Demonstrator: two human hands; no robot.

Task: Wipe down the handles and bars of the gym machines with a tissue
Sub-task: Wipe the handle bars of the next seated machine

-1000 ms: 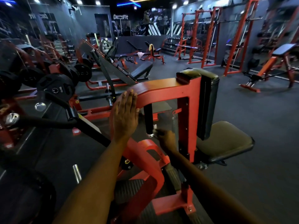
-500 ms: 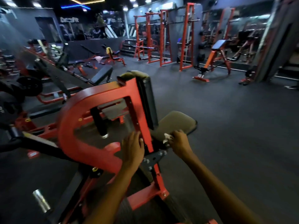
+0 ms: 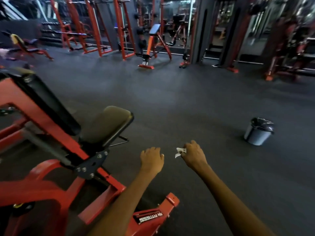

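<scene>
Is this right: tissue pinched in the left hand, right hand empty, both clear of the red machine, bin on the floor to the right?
Hands are swapped. The head view shows the tissue pinched in the right hand; the left hand is empty. Both clear the red machine; the bin stands right.

"RN FITNESS" label (image 3: 150, 217), red machine base (image 3: 163, 208)

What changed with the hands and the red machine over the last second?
Both hands came off the red machine: the left hand let go of its frame and hangs loosely curled over the floor; the right hand swung right. Unchanged: the right hand pinches the tissue.
</scene>
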